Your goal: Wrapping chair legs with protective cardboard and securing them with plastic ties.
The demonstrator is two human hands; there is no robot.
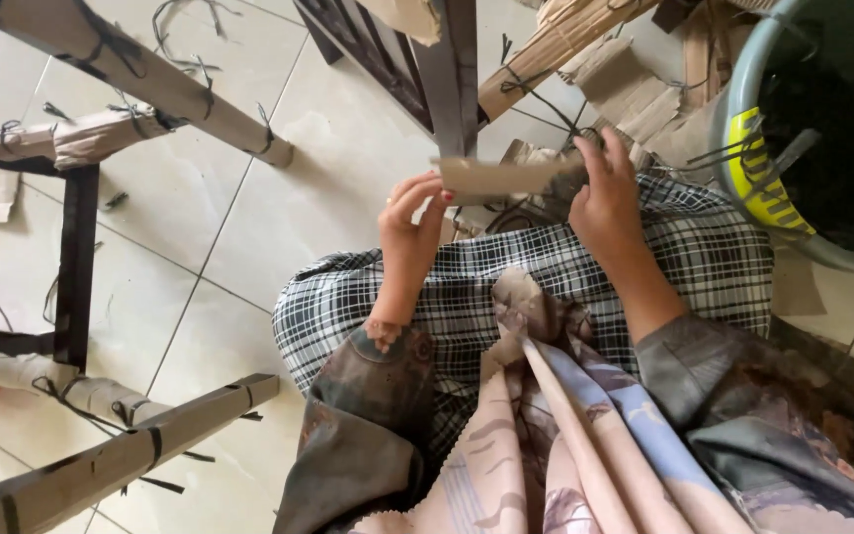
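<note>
While we sit on the tiled floor [249, 218] with a checked cloth [506, 287] across our lap, both our hands are closed on one flat strip of brown cardboard [501, 178], held level just above the knees. Our left hand [409, 222] pinches the strip's left end between thumb and fingertips, and our right hand [607, 203] wraps over the right end, fingers curled across the top edge. With a grip at each end the strip stays taut and straight in front of us, where we can look down on it. The hands are apart, with the length of the cardboard between them.

Behind the strip rises a dark metal bar [452, 69], partly covered in cardboard; the strip seems to sit against or just in front of it, though we cannot tell whether they touch. Thin black ties [546, 99] hang about the wrapped pieces beyond it, likely what binds the cardboard on. To our left a dark frame [76, 267] stands on the floor, its rails sheathed in cardboard tubes [140, 74] cinched with the same black ties, and loose tie ends lie scattered on the tiles. At our right stands a grey tub [743, 109] with something yellow at its rim, within easy reach. Torn cardboard scraps [635, 84] are heaped beside it.
</note>
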